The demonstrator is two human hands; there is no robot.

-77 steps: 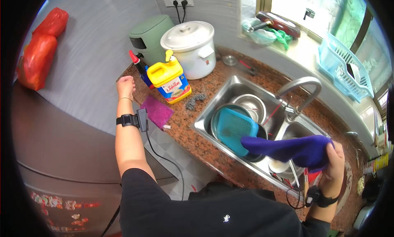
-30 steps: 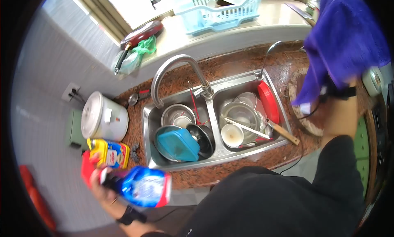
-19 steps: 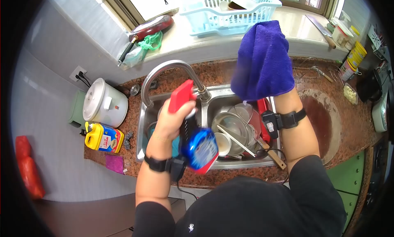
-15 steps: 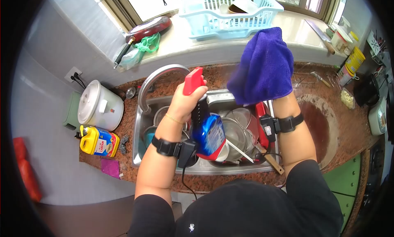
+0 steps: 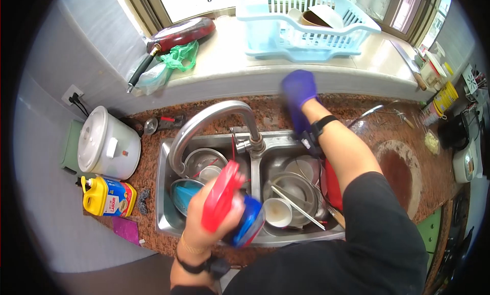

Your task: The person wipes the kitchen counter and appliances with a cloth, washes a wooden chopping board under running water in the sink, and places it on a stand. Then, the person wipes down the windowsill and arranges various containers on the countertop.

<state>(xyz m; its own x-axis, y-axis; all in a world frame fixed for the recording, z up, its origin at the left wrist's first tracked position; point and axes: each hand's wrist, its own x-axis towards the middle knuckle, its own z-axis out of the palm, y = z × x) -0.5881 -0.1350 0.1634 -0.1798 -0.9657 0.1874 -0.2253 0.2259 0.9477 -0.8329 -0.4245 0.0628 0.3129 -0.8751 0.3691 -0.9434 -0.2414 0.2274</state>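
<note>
My left hand (image 5: 195, 224), somewhat blurred, is wrapped round the neck of a blue spray bottle (image 5: 247, 221) with a red trigger head, over the sink's front edge. My right hand (image 5: 312, 109) holds a purple cloth (image 5: 298, 88), which covers its fingers, at the pale wall face below the sill, behind the sink. Under the left hand is the left basin of the steel sink (image 5: 162, 193), with a blue bowl (image 5: 182, 195) and metal bowls. Within the right basin are a white cup (image 5: 278, 212), a metal strainer (image 5: 297, 188) and white chopsticks (image 5: 301, 209).
The curved faucet (image 5: 204, 114) arches over the left basin. A light-blue dish rack (image 5: 311, 52), a red pan (image 5: 184, 33) and a knife (image 5: 406, 57) lie on the sill. A lidded white bucket (image 5: 115, 147) and a yellow detergent bottle (image 5: 107, 195) stand left of the sink.
The right hand with the purple cloth has moved left to the wall below the sill. The left hand has lowered the spray bottle toward me and left. The view has shifted.
</note>
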